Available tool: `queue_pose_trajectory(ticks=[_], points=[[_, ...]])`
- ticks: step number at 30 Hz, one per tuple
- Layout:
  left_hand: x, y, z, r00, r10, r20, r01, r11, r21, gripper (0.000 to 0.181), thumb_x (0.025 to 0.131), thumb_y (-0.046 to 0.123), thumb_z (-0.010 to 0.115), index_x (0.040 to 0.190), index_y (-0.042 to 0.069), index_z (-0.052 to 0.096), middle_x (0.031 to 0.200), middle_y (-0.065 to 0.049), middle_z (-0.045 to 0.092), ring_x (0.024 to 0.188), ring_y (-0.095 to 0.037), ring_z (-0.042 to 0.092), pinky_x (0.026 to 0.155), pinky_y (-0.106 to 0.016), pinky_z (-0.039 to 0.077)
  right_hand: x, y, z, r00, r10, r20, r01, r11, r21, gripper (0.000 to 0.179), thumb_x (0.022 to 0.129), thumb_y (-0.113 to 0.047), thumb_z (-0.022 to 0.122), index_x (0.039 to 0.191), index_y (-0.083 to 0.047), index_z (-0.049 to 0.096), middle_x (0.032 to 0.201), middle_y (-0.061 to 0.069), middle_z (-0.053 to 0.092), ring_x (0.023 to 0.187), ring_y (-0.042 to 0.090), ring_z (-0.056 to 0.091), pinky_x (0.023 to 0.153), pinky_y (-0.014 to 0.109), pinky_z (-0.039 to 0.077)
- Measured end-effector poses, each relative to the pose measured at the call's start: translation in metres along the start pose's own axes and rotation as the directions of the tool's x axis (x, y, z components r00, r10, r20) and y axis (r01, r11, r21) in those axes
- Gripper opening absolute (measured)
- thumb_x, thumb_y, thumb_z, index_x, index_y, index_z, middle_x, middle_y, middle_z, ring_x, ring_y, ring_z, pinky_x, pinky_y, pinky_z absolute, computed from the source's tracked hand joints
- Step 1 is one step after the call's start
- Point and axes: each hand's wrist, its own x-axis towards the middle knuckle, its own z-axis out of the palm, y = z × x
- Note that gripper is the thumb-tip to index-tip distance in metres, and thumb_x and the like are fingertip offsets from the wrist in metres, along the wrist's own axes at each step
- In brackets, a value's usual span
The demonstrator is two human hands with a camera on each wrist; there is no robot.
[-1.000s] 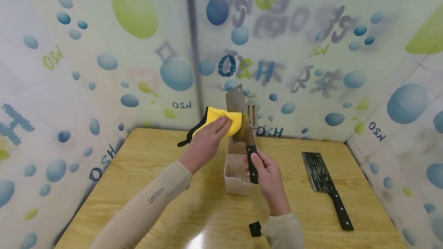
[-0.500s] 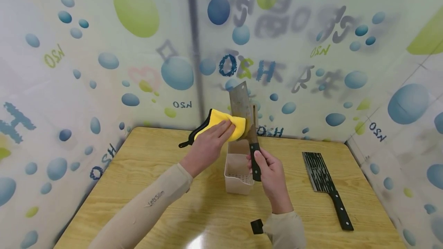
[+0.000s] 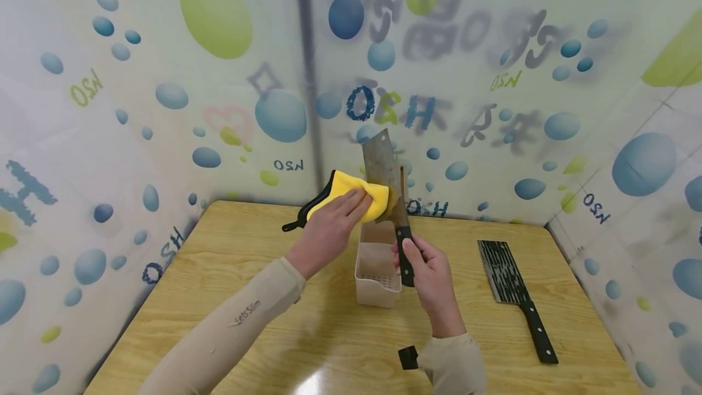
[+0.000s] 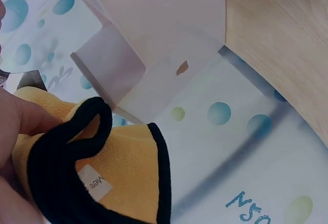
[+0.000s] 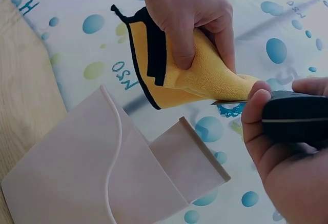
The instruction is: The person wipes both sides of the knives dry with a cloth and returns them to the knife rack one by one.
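Note:
My right hand grips the black handle of a cleaver, its broad grey blade pointing up and away from me. In my left hand is a yellow cloth with black edging, pressed against the blade near the handle. The right wrist view shows the left thumb and fingers pinching the folded cloth around the thin blade edge. Part of the blade is hidden behind the cloth. A white label shows on the cloth in the left wrist view.
A pale plastic knife holder with a slotted back stands on the wooden table below the cleaver. A second cleaver, with a black-and-silver streaked blade, lies to the right. Patterned curtain walls surround the table.
Over the last second the cleaver and the cloth have shifted slightly to the right together, both hands with them. In the last half second they barely move.

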Motion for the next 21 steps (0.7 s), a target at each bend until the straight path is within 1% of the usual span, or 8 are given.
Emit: queue_pose_trajectory(ticks=[6, 12, 18, 21], points=[[0.001, -0.004, -0.002, 0.999, -0.037, 0.016, 0.037, 0.999, -0.019, 0.053, 0.093, -0.006, 0.069, 0.145, 0.004, 0.06, 0.146, -0.011, 0.06, 0.134, -0.026, 0.059, 0.111, -0.037, 0.048, -0.001, 0.001, 0.002, 1.0, 0.002, 0.009, -0.002, 1.0, -0.007, 0.033, 0.11, -0.014, 0.05, 0.133, 0.007, 0.061, 0.102, 0.017, 0.064, 0.082, 0.017, 0.063, 0.072, 0.023, 0.06], [0.002, -0.01, -0.006, 0.998, -0.068, -0.005, 0.067, 0.997, -0.026, 0.053, 0.093, -0.006, 0.071, 0.143, 0.004, 0.061, 0.144, -0.012, 0.062, 0.132, -0.028, 0.061, 0.107, -0.038, 0.051, -0.002, 0.004, 0.004, 1.0, -0.002, 0.026, 0.002, 1.0, -0.015, 0.03, 0.11, -0.012, 0.05, 0.128, 0.008, 0.064, 0.101, 0.02, 0.063, 0.08, 0.017, 0.062, 0.071, 0.026, 0.06], [0.001, -0.016, -0.008, 0.997, -0.08, -0.021, 0.08, 0.997, -0.022, 0.05, 0.094, -0.006, 0.069, 0.143, 0.003, 0.061, 0.144, -0.013, 0.062, 0.132, -0.028, 0.061, 0.105, -0.038, 0.052, -0.003, 0.006, 0.005, 0.998, -0.004, 0.057, 0.005, 1.0, -0.014, 0.03, 0.11, -0.01, 0.049, 0.125, 0.011, 0.062, 0.103, 0.026, 0.062, 0.079, 0.017, 0.062, 0.071, 0.026, 0.06], [0.001, -0.019, -0.008, 0.995, -0.092, -0.024, 0.091, 0.996, -0.025, 0.051, 0.094, -0.007, 0.068, 0.144, 0.003, 0.06, 0.145, -0.013, 0.061, 0.132, -0.029, 0.06, 0.105, -0.039, 0.053, -0.003, 0.007, 0.005, 0.997, -0.012, 0.078, 0.013, 1.0, -0.008, 0.031, 0.11, -0.01, 0.048, 0.124, 0.014, 0.061, 0.102, 0.024, 0.062, 0.079, 0.017, 0.061, 0.07, 0.025, 0.059]])
